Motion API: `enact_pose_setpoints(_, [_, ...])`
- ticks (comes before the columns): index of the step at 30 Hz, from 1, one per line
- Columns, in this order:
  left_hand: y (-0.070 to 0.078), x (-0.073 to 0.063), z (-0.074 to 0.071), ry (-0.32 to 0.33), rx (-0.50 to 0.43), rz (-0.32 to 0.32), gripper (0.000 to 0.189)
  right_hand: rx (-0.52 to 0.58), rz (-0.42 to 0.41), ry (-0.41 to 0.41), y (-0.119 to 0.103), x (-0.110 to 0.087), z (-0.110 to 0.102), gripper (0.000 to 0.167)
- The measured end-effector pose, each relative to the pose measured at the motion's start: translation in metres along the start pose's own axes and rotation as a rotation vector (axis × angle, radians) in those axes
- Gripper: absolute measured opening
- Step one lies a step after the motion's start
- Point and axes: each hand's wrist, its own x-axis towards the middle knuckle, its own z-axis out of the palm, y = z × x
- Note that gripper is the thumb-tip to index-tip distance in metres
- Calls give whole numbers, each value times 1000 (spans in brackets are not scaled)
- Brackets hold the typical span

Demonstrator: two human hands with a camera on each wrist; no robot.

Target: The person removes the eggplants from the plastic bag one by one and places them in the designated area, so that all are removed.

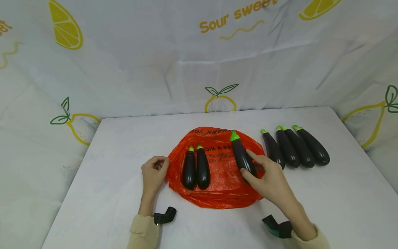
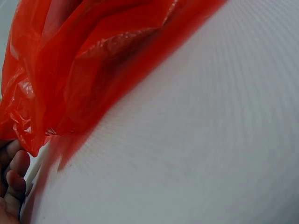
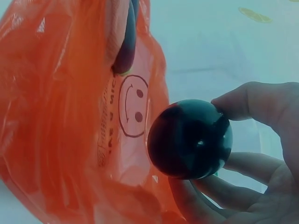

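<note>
My right hand (image 1: pixel 266 175) grips a dark eggplant (image 1: pixel 240 154) with a bright green stem, thumb and fingers on its sides, over the right part of a red plastic bag (image 1: pixel 222 192). From the right wrist view, the round bottom of the held eggplant (image 3: pixel 189 140) faces the camera. Two more eggplants (image 1: pixel 189 169) (image 1: pixel 203 168) lie side by side within the bag's left part, stems away from me. At the bag's left edge, my left hand (image 1: pixel 154 173) pinches the plastic; its curled fingers (image 2: pixel 17 163) show beside the red film in the left wrist view.
Several eggplants (image 1: pixel 289 148) lie in a row on the white table (image 1: pixel 339 193), right of the bag. A white cloth (image 1: pixel 140 69) with lemon prints hangs behind the table. A black wrist device (image 1: pixel 165 215) is on the left wrist, another (image 1: pixel 278 227) on the right.
</note>
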Motion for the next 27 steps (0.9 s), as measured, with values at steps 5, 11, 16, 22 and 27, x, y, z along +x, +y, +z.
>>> enact_pose_setpoints(5, [-1,0,0,1,3,-1,5,-7,-12,24,4,0,-4,59])
enact_pose_setpoints(11, [-1,0,0,5,0,0,7,-22,-16,52,8,1,-7,58])
enact_pose_setpoints(16, [-1,0,0,12,4,9,8,-24,-22,81,11,2,-11,57])
enact_pose_setpoints(22, [-2,0,0,9,3,13,8,-38,-42,132,15,3,-16,57])
enact_pose_setpoints(27, [-2,0,1,12,4,11,8,-24,-46,145,19,3,-20,57])
